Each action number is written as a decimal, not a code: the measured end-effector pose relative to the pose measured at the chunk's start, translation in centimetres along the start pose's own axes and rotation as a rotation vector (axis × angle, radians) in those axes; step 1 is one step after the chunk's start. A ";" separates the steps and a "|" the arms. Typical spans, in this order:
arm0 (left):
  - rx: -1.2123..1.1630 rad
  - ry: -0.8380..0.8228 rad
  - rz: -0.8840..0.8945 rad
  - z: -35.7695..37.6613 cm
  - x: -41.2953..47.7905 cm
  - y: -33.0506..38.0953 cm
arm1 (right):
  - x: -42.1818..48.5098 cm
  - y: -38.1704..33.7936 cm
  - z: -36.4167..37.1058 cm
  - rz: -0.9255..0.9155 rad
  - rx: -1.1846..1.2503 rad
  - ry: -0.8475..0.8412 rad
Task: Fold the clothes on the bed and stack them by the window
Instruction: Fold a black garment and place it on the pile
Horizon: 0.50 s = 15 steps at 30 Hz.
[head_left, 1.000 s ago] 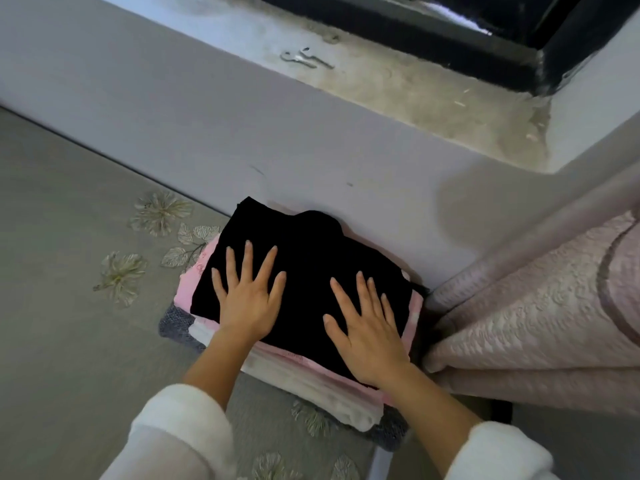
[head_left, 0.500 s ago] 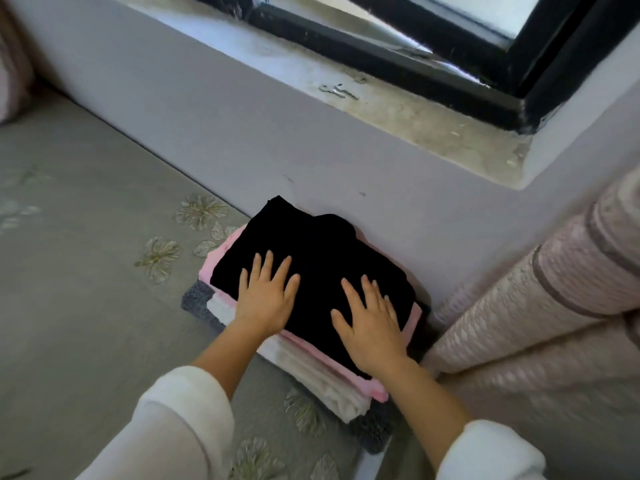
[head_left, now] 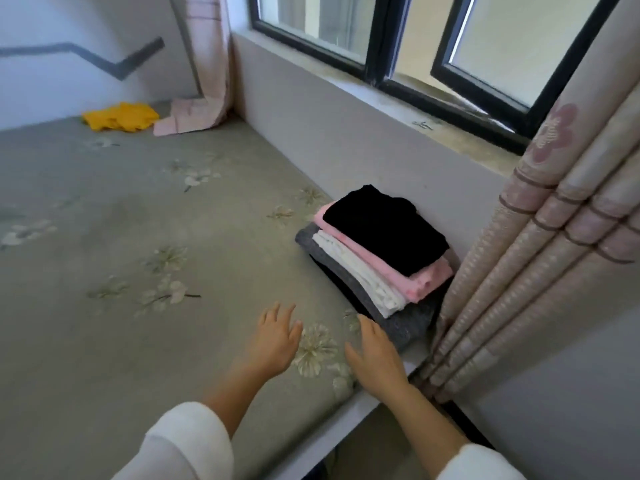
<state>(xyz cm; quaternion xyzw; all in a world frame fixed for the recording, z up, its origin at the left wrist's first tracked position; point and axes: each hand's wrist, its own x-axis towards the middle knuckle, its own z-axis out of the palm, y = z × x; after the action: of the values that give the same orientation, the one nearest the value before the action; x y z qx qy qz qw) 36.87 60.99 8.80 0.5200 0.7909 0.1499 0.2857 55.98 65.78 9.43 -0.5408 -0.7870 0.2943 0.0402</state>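
Head view: the bed (head_left: 104, 237) with its grey-green flowered cover fills most of the picture, and the window (head_left: 485, 46) runs along the wall above its far side. A patterned curtain (head_left: 554, 254) hangs at the right, and its folds come down just beside the stack of folded clothes (head_left: 377, 268).

The stack lies on the bed against the wall below the window. It has a black garment (head_left: 381, 226) on top, then a pink one (head_left: 426, 278), a white one (head_left: 363, 275) and a grey one (head_left: 408, 323) at the bottom. No box or basket is seen; the clothes only lie one on the other.

A yellow garment (head_left: 121, 116) lies crumpled in the far corner, well apart from the stack, so I judge that it is not yet folded.

The left hand (head_left: 273, 341) and the right hand (head_left: 377, 355) are low over the bed near the stack. Each grip is wide, with relaxed fingers, and holds nothing.

The layers are not aligned, and the stack is close to the bed edge and the curtain. One more piece put carelessly on top may push it over into that gap.
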 end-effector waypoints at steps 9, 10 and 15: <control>-0.040 0.141 -0.314 -5.2 -20.9 -14.6 | -11.5 -13.8 9.6 -0.231 0.037 -0.254; -0.045 0.164 -0.350 -5.7 -22.9 -16.3 | -12.6 -15.6 11.0 -0.266 0.032 -0.274; -0.071 0.269 -0.500 -8.8 -32.8 -25.6 | -17.6 -25.2 18.7 -0.440 -0.040 -0.329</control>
<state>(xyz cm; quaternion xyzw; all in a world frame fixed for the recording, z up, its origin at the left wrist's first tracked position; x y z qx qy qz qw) 22.32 21.12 11.77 0.2741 0.9197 0.1700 0.2240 35.26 36.45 11.30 -0.3023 -0.8872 0.3466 -0.0360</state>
